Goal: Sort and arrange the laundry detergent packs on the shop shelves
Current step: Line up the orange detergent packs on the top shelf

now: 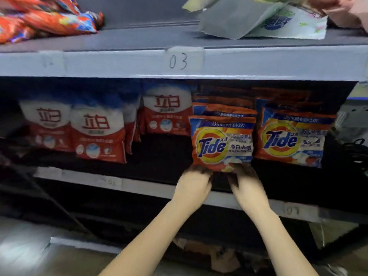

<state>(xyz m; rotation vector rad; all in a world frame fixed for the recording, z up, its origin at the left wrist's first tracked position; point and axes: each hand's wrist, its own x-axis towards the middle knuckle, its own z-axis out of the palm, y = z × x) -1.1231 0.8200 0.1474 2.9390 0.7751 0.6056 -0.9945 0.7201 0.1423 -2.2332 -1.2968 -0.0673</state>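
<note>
An orange Tide pack (222, 142) stands upright on the middle shelf (147, 184), at the front of a row of like packs. My left hand (194, 184) and my right hand (247, 186) both grip its bottom edge from below. A second row of Tide packs (290, 140) stands just to its right. To the left stand several red-and-white detergent packs (97, 134), with one more (167, 114) set further back.
The upper shelf's edge bears a label reading 03 (178, 61). On that shelf lie orange packs (43, 18) at the left and a flat white-and-grey bag (262, 20) at the right, where another person's hand (350, 10) shows. A dark gap lies between the red-and-white packs and the Tide row.
</note>
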